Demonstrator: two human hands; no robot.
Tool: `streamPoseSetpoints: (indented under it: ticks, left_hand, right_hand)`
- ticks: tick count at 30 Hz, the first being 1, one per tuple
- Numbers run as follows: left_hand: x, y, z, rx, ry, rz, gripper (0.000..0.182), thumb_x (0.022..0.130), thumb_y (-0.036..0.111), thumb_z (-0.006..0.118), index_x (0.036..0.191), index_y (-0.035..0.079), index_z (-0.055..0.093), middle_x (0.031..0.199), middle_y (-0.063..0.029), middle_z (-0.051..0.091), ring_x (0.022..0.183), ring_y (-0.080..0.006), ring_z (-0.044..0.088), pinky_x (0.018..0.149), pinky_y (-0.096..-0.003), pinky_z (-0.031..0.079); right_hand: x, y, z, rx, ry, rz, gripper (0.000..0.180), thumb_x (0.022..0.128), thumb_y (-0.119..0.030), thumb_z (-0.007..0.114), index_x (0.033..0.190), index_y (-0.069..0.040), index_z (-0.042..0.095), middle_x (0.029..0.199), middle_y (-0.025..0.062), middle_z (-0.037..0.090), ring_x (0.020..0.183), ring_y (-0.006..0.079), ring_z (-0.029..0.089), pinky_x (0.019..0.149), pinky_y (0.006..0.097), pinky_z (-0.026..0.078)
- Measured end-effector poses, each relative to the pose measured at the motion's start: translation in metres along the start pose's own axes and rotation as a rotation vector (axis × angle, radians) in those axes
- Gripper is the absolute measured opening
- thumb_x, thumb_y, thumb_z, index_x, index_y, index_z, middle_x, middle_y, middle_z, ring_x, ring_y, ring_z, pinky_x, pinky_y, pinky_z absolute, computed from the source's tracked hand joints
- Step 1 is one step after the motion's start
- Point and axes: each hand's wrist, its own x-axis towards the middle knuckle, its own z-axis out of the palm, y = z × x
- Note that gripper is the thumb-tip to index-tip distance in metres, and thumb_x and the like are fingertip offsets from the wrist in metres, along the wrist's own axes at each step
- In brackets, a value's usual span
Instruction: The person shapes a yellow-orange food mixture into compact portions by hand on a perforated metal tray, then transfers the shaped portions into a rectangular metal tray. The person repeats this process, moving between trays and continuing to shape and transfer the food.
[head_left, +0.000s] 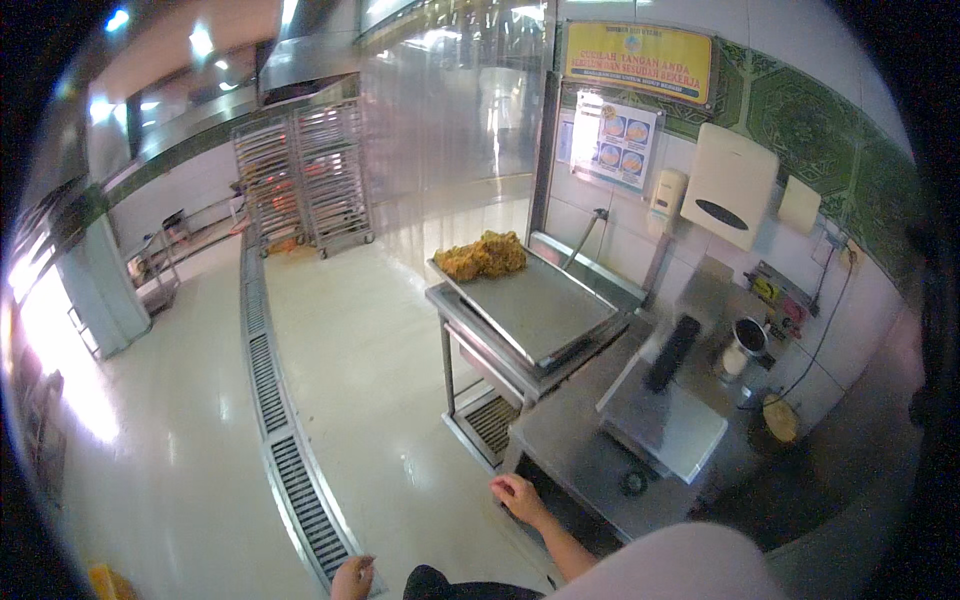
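My right hand (517, 496) hangs beside the near corner of a steel worktable (555, 450), its fingers loosely curled with nothing seen in them. At the bottom edge, my left hand (354, 577) is over the floor by the drain grating, partly cut off; its fingers are bent and no object shows in it. Ahead, a metal tray (547, 315) rests on a steel stand over a sink, with golden-brown fried food in a clump (484, 256) at its far left end. A scale with a flat steel platform (671, 420) sits on the worktable.
A metal pitcher (750, 337) stands near the wall. A floor drain grating (266, 382) runs along the left. Wheeled tray racks (330, 180) stand at the back beside a clear plastic strip curtain (450, 135). A paper towel dispenser (731, 184) hangs on the wall.
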Motion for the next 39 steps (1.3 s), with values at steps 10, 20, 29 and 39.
streamPoseSetpoints:
  ticks: [10,20,29,39]
  left_hand:
    - [0.400,-0.055,-0.074,0.074,0.007,0.277,0.029,0.083,0.019,0.057,0.110,0.007,0.060,0.105,-0.0200,0.060,0.099,-0.0323,0.058,0.087,-0.0389,0.044]
    - [0.909,0.246,0.014,-0.340,-0.082,0.678,0.027,0.089,0.021,0.053,0.106,0.002,0.060,0.103,-0.0148,0.061,0.101,-0.0259,0.056,0.088,-0.0347,0.043]
    - [1.120,0.318,0.147,-0.092,-0.775,0.145,0.068,0.093,0.054,0.034,0.127,-0.004,0.047,0.115,-0.0172,0.058,0.102,-0.0247,0.054,0.090,-0.0329,0.041]
    - [1.159,0.326,0.241,-0.372,-1.425,0.019,0.074,0.092,0.061,0.022,0.134,0.004,0.040,0.124,-0.0123,0.052,0.103,-0.0214,0.055,0.088,-0.0341,0.044]
  right_hand:
    - [0.272,0.061,-0.102,-0.093,1.095,0.223,0.023,0.085,-0.019,0.063,0.101,-0.003,0.058,0.096,0.0103,0.057,0.081,0.0206,0.058,0.076,0.0326,0.047]
    - [0.327,0.184,-0.160,-0.040,1.182,0.588,0.035,0.083,-0.024,0.065,0.104,0.003,0.056,0.095,0.0165,0.062,0.087,0.0286,0.061,0.072,0.0387,0.049]
    - [0.357,0.149,-0.161,-0.597,1.041,1.210,0.038,0.077,-0.017,0.065,0.108,0.002,0.053,0.090,0.0221,0.060,0.083,0.0383,0.061,0.074,0.0461,0.049]
    - [0.357,0.116,-0.118,-0.698,1.271,1.251,0.036,0.082,-0.025,0.062,0.105,0.000,0.051,0.085,0.0220,0.061,0.078,0.0395,0.061,0.070,0.0467,0.050]
